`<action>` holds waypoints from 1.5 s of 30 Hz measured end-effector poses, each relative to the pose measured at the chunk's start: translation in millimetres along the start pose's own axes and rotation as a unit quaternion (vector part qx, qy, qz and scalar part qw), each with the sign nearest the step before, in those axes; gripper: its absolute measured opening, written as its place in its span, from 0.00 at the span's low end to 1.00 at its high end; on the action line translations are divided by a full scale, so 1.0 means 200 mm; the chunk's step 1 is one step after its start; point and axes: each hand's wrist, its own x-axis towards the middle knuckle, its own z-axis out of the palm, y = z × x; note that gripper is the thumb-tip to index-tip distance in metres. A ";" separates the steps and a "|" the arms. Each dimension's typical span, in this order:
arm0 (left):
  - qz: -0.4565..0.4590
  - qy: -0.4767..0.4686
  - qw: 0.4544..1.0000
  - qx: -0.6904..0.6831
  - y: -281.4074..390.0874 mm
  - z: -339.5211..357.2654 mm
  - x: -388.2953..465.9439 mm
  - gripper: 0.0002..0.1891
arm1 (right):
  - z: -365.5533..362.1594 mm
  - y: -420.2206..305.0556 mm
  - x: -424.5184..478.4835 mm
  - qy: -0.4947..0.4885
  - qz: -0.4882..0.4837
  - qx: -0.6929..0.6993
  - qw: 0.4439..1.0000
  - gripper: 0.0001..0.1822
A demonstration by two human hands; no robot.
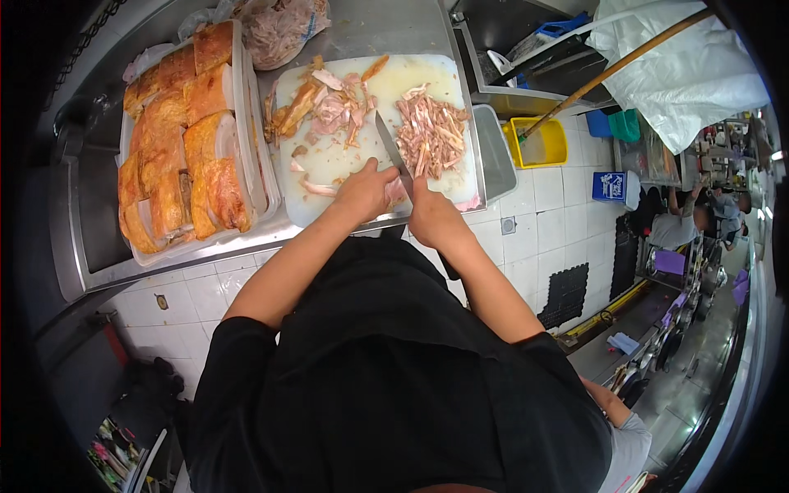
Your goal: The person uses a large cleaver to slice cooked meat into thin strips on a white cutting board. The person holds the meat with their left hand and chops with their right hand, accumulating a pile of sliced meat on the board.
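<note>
My right hand (436, 217) grips a kitchen knife (392, 145), its blade pointing away from me over the white cutting board (320, 200). To its left, my left hand (365, 192) presses a piece of pink cooked meat (396, 192) close beside the blade, near the board's front edge. The knife's handle is hidden in my fist. A heap of meat strips (431, 132) covers the board's right part. Larger torn pieces of meat (336, 108), some with browned skin, lie at the far left of the board.
Left of the board, a plastic tub (243, 123) is piled with browned slabs of roast meat (179, 142). A plastic bag of meat (280, 31) lies behind. A grey bin (493, 151) and a yellow bucket (558, 143) stand at the right. Other people (675, 228) are in the background.
</note>
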 end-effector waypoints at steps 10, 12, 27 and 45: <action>-0.002 -0.002 1.000 -0.008 -0.01 -0.03 0.01 0.17 | -0.16 -0.09 0.00 -0.047 -0.004 -0.053 0.998 0.14; -0.003 -0.021 1.000 -0.012 0.00 -0.05 0.01 0.17 | -0.15 -0.07 0.01 -0.036 -0.017 -0.066 0.997 0.14; -0.020 0.035 0.999 -0.016 0.00 0.01 0.00 0.14 | 0.02 0.01 0.06 0.006 -0.043 -0.026 0.999 0.15; -0.023 0.053 0.997 -0.042 -0.01 0.01 0.00 0.14 | -0.13 -0.10 0.06 -0.055 -0.023 -0.026 0.998 0.16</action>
